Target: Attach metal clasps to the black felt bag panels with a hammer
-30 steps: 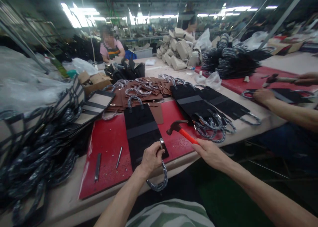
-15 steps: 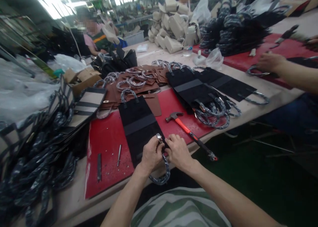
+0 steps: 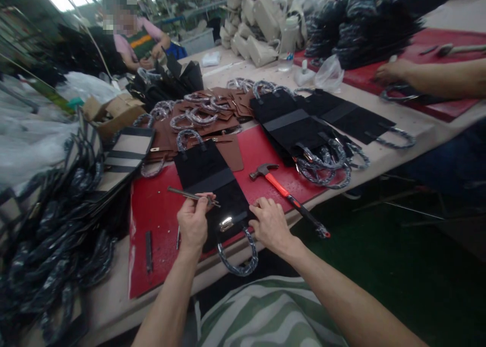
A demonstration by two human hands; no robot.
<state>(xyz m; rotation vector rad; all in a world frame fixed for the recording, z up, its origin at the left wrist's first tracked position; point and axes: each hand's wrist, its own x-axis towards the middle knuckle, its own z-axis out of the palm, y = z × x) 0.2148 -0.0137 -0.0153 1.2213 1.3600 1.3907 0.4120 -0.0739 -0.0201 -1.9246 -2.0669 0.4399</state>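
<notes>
A black bag panel [image 3: 212, 172] lies across a red mat [image 3: 152, 205], a plastic-wrapped handle [image 3: 243, 272] hanging over the table edge at its near end. Beside that handle a shiny metal clasp [image 3: 227, 224] rests on the panel. My left hand [image 3: 193, 223] is closed round a slim metal rod-like tool [image 3: 182, 192], held above the panel's left side. With fingers bent together, my right hand [image 3: 269, 223] grips the panel's right edge near the handle. A claw hammer [image 3: 279, 185] with an orange and black handle lies to the right of the panel.
On the mat's left lie a dark metal bar [image 3: 149, 251] and a partly hidden rod [image 3: 177, 237]. Brown bag pieces [image 3: 205, 109] are heaped behind; black panels [image 3: 284, 122] lie right, wrapped handles [image 3: 30, 266] left. Another person's hand [image 3: 393, 74] works at the far right.
My left hand has moved left and up from the clasp, which now shows on the panel, and holds the slim tool. My right hand stays at the panel's edge.
</notes>
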